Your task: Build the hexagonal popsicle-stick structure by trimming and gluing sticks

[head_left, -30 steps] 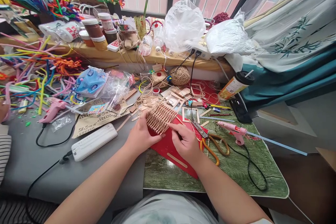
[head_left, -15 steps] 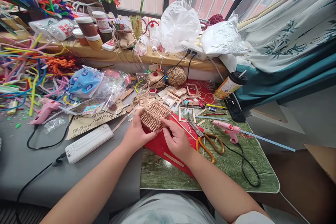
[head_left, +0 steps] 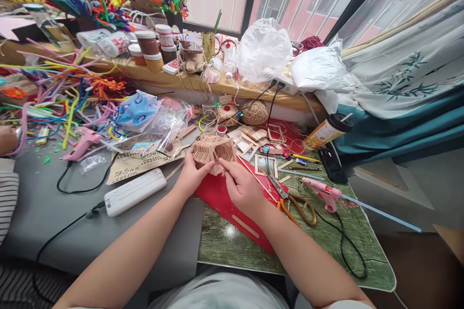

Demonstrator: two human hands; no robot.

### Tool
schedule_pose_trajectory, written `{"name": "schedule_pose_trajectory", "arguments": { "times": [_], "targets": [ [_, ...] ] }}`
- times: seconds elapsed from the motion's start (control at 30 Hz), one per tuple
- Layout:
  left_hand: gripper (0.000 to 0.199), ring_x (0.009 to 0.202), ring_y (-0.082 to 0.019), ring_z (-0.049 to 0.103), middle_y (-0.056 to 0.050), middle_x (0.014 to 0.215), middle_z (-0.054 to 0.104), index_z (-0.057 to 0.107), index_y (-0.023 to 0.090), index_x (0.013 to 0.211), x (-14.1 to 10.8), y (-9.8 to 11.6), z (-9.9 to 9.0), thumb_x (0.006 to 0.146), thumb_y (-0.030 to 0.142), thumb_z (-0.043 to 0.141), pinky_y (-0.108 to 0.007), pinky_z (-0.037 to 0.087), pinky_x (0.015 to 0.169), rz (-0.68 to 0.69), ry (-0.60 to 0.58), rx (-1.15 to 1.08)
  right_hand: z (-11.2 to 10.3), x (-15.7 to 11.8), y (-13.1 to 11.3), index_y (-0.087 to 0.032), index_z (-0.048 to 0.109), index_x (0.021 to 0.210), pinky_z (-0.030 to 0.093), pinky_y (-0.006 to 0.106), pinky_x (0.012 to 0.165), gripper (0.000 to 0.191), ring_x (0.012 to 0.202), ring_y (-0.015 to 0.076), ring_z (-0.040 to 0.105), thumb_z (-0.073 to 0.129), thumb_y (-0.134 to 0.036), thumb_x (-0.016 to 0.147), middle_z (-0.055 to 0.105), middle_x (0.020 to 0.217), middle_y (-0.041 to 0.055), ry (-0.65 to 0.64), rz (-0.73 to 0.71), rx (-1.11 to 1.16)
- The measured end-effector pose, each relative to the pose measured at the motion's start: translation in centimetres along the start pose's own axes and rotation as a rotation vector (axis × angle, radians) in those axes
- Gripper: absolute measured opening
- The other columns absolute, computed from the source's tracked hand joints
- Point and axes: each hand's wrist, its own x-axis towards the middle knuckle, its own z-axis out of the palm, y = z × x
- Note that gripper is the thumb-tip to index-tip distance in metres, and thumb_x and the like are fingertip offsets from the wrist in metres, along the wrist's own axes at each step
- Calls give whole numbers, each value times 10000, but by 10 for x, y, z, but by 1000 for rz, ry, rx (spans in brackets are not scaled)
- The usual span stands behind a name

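A small box of wooden sticks wrapped in rows of twine (head_left: 204, 150) is held above the red sheet (head_left: 221, 195). Its square opening, framed in sticks, faces up toward me. My left hand (head_left: 195, 172) wraps round the box's left side, thumb along the near edge. At the frame's near right corner, the fingers of my right hand (head_left: 243, 186) pinch together; the fingertips are partly hidden at the opening's edge. Right of this hand lie orange-handled scissors (head_left: 297, 208), beside a square stick frame (head_left: 266, 165).
A pink glue gun (head_left: 328, 192) with a cord lies at right, near a cup (head_left: 328, 130) and a phone (head_left: 331, 166). At left are a white power bank (head_left: 135, 192), another pink glue gun (head_left: 84, 144) and pipe cleaners. Another person's sleeve (head_left: 7, 203) shows at the left edge.
The box has been turned, so its square opening now shows instead of its woven side. The view has shifted left, bringing another person's arm in at the left edge.
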Motion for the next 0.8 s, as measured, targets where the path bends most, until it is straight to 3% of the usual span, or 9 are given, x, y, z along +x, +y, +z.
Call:
{"name": "schedule_pose_trajectory", "arguments": {
  "times": [0.17,0.3,0.47,0.63,0.8],
  "targets": [
    [963,1547,-366,479,-189,1636,498,338,227,1560,-1,2,1,831,598,846,-533,344,1297,-18,8,23,-7,-8,-6,-260,586,1553,601,393,975,487,1041,211,691,457,-183,1089,726,1155,97,24,7,0],
    [1041,1564,-372,453,-206,1679,443,306,219,1585,-3,7,2,801,609,869,-539,336,1299,-13,-7,7,-10,-12,-16,-259,641,1502,605,377,977,440,1034,202,712,495,-220,1090,744,1154,87,28,123,56],
    [996,1558,-367,463,-197,1660,471,327,219,1569,-3,9,3,818,614,849,-531,337,1296,-24,7,-49,6,-23,-11,-220,612,1531,619,304,789,454,840,158,692,498,-268,1095,722,997,59,-25,304,225],
    [976,1514,-370,508,-182,1611,533,358,211,1575,-2,5,2,825,610,839,-529,374,1271,-54,11,-82,22,-32,4,-241,557,1592,619,345,903,509,924,181,702,496,-247,1087,738,1044,73,-36,242,148],
    [932,1396,-365,602,-157,1471,642,408,205,1560,-1,2,2,829,602,829,-538,438,1211,-127,6,-193,31,-32,5,-238,477,1649,607,396,1018,559,1044,208,711,462,-231,1091,743,1136,102,-58,162,134]
  ]
}}
